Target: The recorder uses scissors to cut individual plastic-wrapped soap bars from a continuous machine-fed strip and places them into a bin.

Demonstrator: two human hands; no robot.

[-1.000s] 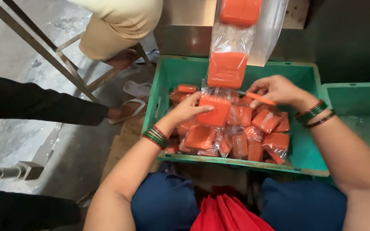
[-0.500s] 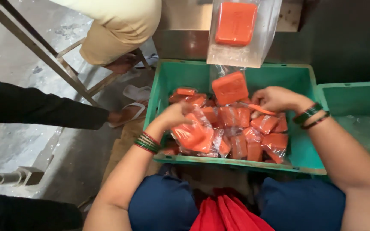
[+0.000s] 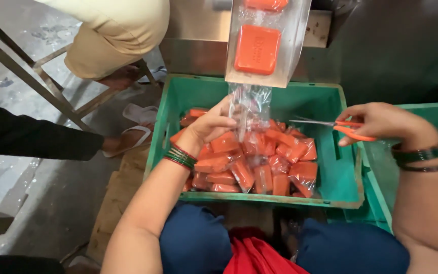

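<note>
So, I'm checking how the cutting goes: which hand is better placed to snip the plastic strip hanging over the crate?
Probably the right hand: it holds the orange scissors, pointed at the strip. The left hand only grips the strip.

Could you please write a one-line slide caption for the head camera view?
Left hand grips hanging plastic strip of orange bars above green crate; right hand holds scissors.

Grey concrete floor (image 3: 36,193) (stained), a metal frame (image 3: 31,81) standing at left, dark wall (image 3: 396,45) behind.
</note>
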